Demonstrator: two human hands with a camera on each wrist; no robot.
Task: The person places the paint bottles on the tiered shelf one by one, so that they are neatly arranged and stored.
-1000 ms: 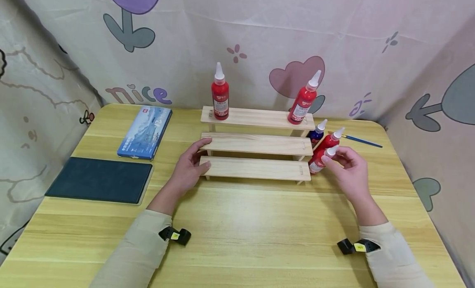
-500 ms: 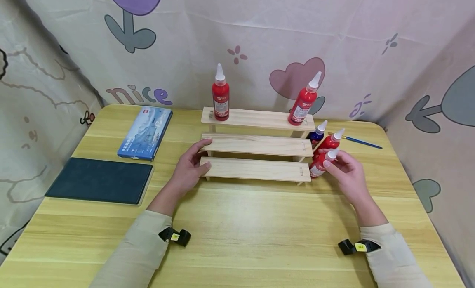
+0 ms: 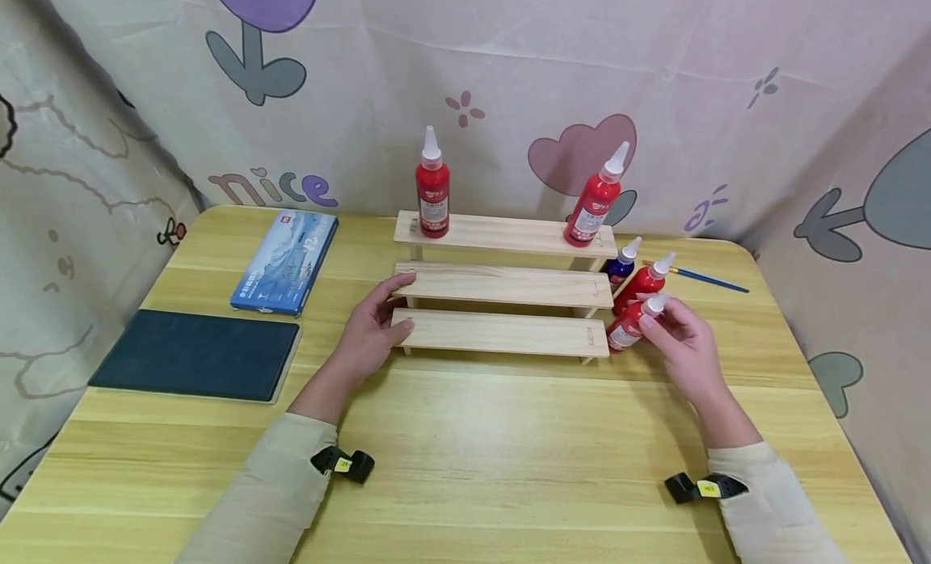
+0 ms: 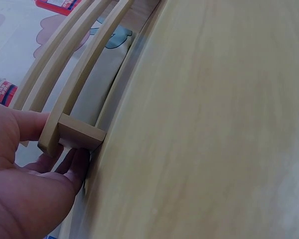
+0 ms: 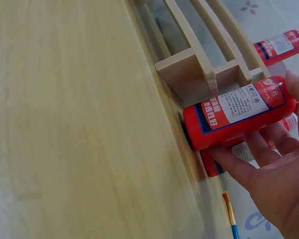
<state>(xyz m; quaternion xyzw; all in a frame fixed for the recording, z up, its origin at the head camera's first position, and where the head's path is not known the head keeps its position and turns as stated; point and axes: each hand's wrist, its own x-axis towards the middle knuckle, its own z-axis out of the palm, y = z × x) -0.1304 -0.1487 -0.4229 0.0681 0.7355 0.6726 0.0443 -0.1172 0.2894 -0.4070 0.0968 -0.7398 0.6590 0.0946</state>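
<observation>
Right hand (image 3: pixel 680 338) grips a red bottle (image 3: pixel 627 325) at right of frame; left hand (image 3: pixel 371 326), open, steadies the rack (image 3: pixel 502 331). Lifting could topple the 2 neighbouring bottles (image 3: pixel 634 271).

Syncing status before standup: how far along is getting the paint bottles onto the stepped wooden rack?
Done: two red bottles stand on the top step, one at its left end, one at its right end.
In hand: the right hand grips a third red bottle beside the wooden rack, which the left hand steadies.
Left: another red bottle and a blue bottle wait on the table; the middle and bottom steps are bare.
</observation>
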